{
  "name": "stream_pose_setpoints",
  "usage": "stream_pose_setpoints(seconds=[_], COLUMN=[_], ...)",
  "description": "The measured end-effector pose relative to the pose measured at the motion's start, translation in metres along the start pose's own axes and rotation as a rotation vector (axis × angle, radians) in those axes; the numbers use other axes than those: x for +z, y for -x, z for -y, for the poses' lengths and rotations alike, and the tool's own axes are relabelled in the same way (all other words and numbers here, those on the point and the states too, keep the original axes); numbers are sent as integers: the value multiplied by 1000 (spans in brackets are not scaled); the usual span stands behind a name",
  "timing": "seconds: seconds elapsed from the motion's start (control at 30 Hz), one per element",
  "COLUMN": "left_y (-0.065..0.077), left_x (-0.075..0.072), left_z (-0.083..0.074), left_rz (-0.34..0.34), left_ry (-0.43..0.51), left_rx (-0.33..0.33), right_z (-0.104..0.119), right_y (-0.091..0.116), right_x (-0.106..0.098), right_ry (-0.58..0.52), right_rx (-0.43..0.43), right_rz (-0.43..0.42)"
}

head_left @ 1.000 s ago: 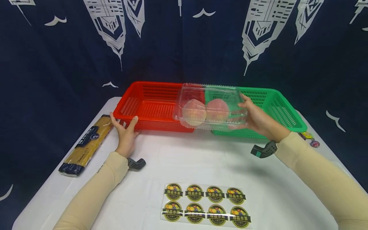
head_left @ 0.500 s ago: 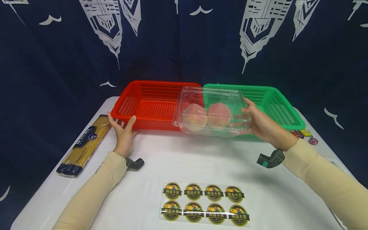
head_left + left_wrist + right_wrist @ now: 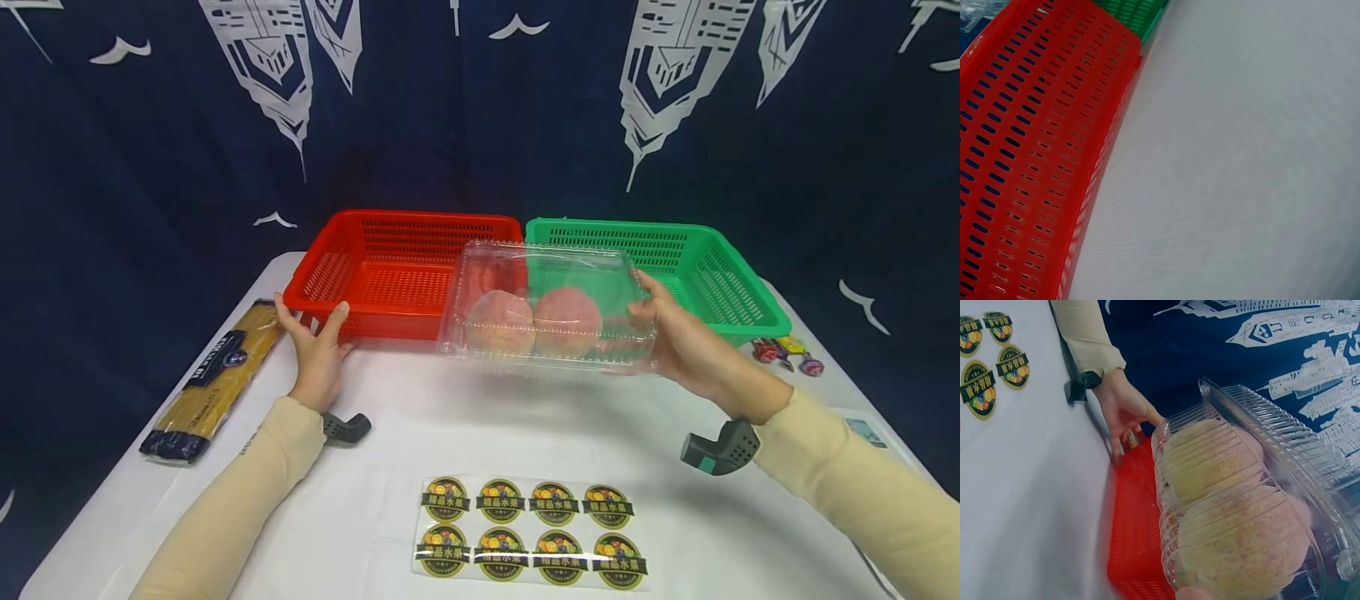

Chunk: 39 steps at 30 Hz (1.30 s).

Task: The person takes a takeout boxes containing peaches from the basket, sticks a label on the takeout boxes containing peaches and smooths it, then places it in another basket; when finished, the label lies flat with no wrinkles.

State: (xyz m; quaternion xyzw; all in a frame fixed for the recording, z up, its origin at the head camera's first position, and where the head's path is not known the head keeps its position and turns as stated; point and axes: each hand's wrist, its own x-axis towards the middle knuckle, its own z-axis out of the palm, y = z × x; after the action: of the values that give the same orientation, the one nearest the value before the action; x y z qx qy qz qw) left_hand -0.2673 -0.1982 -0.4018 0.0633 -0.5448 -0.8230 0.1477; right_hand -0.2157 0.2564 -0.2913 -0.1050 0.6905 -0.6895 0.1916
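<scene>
My right hand grips the right end of a clear plastic clamshell box, lid down, with two pink-yellow peaches inside. The box is held up, tilted, over the front edges of the red basket and the green basket. In the right wrist view, the peaches show large through the ribbed plastic. At the red basket's front left corner, my left hand holds on with spread thumb and fingers. The left wrist view shows the slotted red basket wall but no hand.
A bag of spaghetti lies along the left table edge. A sheet of round fruit stickers lies near the front. Wrapped lollipops sit right of the green basket. A dark printed curtain hangs behind the white table.
My right hand has drawn the box of peaches down and toward me, uncovering more of both baskets. The left hand stays at the red basket's corner.
</scene>
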Motion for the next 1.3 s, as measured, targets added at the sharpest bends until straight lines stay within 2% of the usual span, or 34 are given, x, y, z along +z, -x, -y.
stream_pose_setpoints(seconds=[0.33,0.53,0.67,0.97,1.3], left_y=[2,1,1,2,1], left_x=[1,1,1,-1,0], left_z=[-2,-3,-2,-1,-2], left_rz=[-11,-9,-3,1,4], left_ry=[-2,7,8,11,9], left_rx=[-2,-1,2,-4,-7], right_z=[-14,-24,-32,-58,-76], right_y=[13,22,27,28,29], right_x=[5,8,13,18,23], right_ry=[12,32,9,-19,-66], right_rx=[12,7,-1,3,26], right_rz=[-19,14,42,78,82])
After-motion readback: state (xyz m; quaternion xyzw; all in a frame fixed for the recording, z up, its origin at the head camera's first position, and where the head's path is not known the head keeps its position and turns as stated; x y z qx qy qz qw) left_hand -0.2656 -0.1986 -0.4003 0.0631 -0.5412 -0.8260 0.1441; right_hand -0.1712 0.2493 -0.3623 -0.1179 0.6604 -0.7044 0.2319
